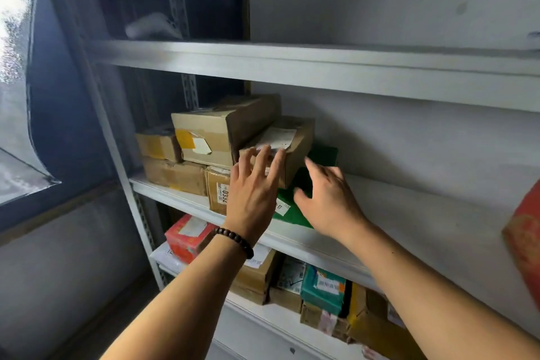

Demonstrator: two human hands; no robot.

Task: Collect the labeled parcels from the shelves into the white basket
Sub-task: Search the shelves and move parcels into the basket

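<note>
Several cardboard parcels are stacked on the middle shelf (380,199). A small brown box with a white label (295,140) leans on a bigger taped box (222,128) and over a flat green parcel (295,207). My left hand (254,187), a bead bracelet on its wrist, reaches up with straight spread fingers touching the front of the small labeled box. My right hand (327,199) hovers with fingers spread just right of that box, above the green parcel, holding nothing. The white basket is not in view.
More boxes (175,175) fill the left of the middle shelf. The lower shelf holds a red parcel (187,237), a teal parcel (323,289) and brown boxes. A red box (523,237) is at the right edge. The upper shelf (321,67) overhangs; a window is at left.
</note>
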